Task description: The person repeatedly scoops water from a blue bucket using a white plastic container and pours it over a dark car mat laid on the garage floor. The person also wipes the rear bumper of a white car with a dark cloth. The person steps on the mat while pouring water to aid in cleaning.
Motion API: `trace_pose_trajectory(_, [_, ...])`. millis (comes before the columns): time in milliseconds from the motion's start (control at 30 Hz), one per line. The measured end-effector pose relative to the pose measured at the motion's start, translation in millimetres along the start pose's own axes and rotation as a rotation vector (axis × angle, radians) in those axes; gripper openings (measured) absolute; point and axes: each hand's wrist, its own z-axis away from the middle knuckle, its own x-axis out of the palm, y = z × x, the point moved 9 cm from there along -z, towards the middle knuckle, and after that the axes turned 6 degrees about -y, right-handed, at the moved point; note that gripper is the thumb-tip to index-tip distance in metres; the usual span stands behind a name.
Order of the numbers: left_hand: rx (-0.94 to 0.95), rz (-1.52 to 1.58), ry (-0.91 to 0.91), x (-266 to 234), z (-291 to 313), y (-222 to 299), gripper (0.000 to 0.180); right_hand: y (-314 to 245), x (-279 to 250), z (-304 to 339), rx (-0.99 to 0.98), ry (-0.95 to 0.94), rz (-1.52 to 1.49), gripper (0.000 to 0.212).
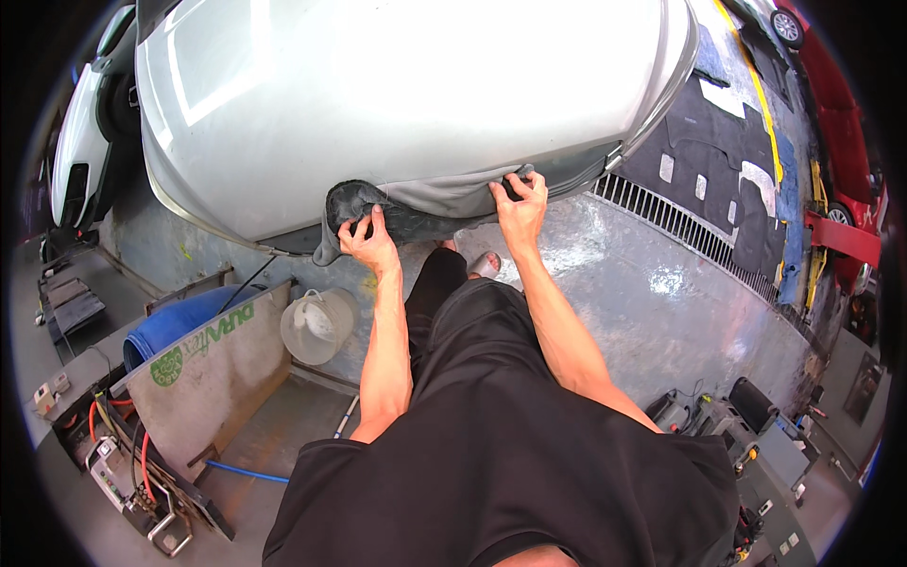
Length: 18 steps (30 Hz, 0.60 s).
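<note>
- At the lower edge of the silver car (378, 104), the person is holding a dark grey cloth (378, 213) stretched along the panel.
- The left hand (368, 241) is pinching the bunched end, fingers curled tight around it.
- The right hand (520, 203) is gripping the other end, fingers closed.
- Keeping the cloth taut and flat between the 2 hands, with even pressure, is probably serving best here.
</note>
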Motion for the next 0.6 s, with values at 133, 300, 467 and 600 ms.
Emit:
trace_pose_trajectory(133, [0.044,0.037,0.021,-4.0,1.2,-3.2,0.025,16.7,3.6,-5.2,0.05,0.083,-0.106,0.021])
trace_pose_trajectory(300, [-0.011,0.033,0.011,-2.1,-5.8,-10.2,0.032,37.0,14.8,-2.2,0.168,0.219,-0.277,0.021])
trace_pose_trajectory(467, [0.035,0.06,-0.132,-2.2,6.6,0.7,0.039,35.5,15.0,4.2,0.215,0.226,-0.311,0.026])
trace_pose_trajectory(600, [-0.08,0.211,-0.156,2.2,3.4,1.8,0.06,8.6,9.5,8.1,0.069,0.144,-0.118,0.026])
